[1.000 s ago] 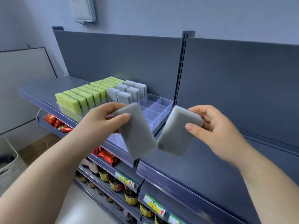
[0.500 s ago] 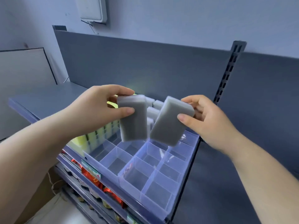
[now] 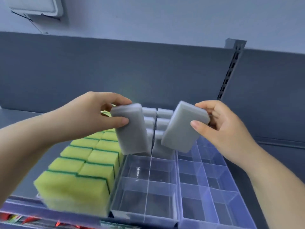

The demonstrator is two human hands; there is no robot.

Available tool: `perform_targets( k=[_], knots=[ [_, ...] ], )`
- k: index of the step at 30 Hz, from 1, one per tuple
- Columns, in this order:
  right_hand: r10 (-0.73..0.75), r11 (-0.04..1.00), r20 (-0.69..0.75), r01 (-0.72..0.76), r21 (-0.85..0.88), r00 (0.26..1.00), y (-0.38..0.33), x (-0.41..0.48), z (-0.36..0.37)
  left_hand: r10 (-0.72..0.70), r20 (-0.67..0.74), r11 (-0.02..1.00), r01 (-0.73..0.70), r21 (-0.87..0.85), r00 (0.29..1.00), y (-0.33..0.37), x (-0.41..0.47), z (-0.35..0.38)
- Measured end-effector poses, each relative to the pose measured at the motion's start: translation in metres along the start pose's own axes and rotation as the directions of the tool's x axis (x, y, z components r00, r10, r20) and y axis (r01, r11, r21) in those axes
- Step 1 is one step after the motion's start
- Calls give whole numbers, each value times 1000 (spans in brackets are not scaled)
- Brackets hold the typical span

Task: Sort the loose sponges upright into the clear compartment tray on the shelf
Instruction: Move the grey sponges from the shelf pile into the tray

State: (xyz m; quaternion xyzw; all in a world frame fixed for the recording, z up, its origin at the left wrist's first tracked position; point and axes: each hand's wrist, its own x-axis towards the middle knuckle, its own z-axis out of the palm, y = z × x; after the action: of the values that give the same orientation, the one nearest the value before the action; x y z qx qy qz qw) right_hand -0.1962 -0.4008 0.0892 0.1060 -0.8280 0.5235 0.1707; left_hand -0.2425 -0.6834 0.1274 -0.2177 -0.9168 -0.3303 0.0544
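My left hand (image 3: 97, 113) grips a grey sponge (image 3: 132, 131) by its top, held upright just above the clear compartment tray (image 3: 148, 182). My right hand (image 3: 219, 128) pinches a second grey sponge (image 3: 183, 128), tilted to the left, above the tray's right columns. Behind both, several grey sponges (image 3: 162, 116) stand upright in the tray's back compartments. Two rows of yellow sponges with green backing (image 3: 85, 164) fill the tray's left columns. The front compartments in the middle and on the right hold nothing.
The tray sits on a grey-blue shelf with a dark back panel (image 3: 148, 71) and a slotted upright (image 3: 231, 68) at the right. Red packets (image 3: 19, 220) show on a lower shelf. A white box (image 3: 36, 7) hangs on the wall.
The view has closed in on the tray and tipped down over it. Both hands with their grey sponges have come lower, just above the middle compartments, and have spread a little apart.
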Motion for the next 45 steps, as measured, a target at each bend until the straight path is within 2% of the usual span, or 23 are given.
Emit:
perform_targets(
  k=[9, 17, 26, 30, 35, 40, 45],
  knots=[
    [147, 989, -51, -146, 14, 988, 1, -36, 31, 132, 259, 980, -166, 113, 957, -18, 9, 26],
    [167, 986, -106, -168, -3, 980, -1, -42, 45, 252, 300, 937, -309, 161, 920, -15, 14, 35],
    [191, 979, -128, -197, -43, 973, 1, -46, 42, 201, 350, 913, -305, 272, 915, -18, 18, 30],
    [194, 977, -126, -203, -61, 973, 2, -47, 43, 146, 423, 881, -312, 355, 894, -21, 15, 35],
    [187, 977, -112, -197, -79, 976, 1, -48, 43, 144, 476, 824, -372, 429, 868, -18, 10, 52],
    [186, 976, -86, -194, -98, 979, -1, -49, 43, 138, 468, 802, -375, 464, 873, -17, 9, 58],
    [173, 969, -29, -175, -172, 984, -3, -47, 46, 132, 456, 824, -353, 443, 880, -20, 6, 57]
  ],
)
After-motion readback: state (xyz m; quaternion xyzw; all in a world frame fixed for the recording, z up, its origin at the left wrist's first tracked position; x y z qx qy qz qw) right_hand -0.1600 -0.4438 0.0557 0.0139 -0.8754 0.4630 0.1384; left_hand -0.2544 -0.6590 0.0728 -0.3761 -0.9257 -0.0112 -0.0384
